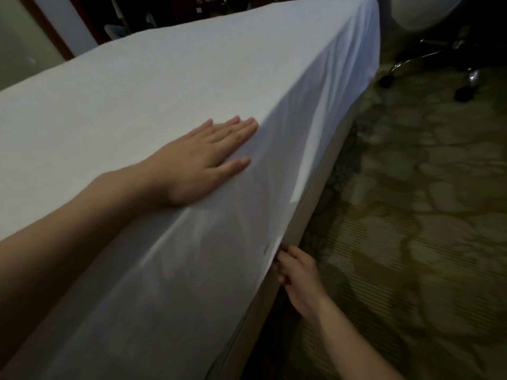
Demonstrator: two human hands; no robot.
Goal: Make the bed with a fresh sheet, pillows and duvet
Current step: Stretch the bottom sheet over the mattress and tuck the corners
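fingers [285, 259] at sheet [164, 86] hem

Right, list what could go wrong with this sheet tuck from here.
1. The right hand works the sheet edge in at the narrow gap above the bed base; fingers could get pinched there.
2. Diagonal creases run down the side; tucking now may lock them in.
3. The left hand only presses flat on top, so a hard pull below could drag the sheet off line.
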